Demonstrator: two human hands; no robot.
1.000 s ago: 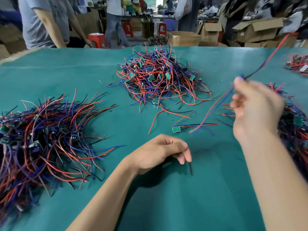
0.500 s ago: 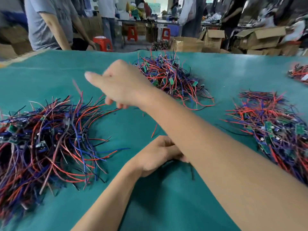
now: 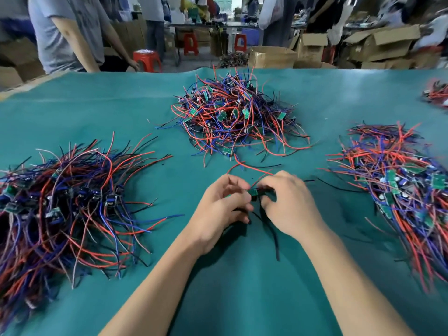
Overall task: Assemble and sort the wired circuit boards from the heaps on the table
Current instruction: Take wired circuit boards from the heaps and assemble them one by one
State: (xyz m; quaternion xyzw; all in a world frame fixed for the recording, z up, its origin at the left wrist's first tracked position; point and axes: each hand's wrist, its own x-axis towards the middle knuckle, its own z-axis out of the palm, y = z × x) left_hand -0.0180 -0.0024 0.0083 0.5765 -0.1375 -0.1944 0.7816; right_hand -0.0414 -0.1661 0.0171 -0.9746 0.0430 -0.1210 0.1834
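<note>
- Left hand (image 3: 221, 209) curls its fingers, pinching one end of a small green circuit board (image 3: 253, 191)
- Right hand (image 3: 288, 204) closes thumb and fingers on the board's other end
- Board is held just above the teal table (image 3: 242, 287), between the heaps, its black wire (image 3: 272, 235) trailing down to the cloth

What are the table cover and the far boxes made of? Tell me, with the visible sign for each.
Table cover: seemingly a matte teal cloth or felt-like sheet; it ripples at the far edge, with only a faint sheen. Boxes: plain brown cardboard, judging by the folded flaps and dull tan surface.
</note>
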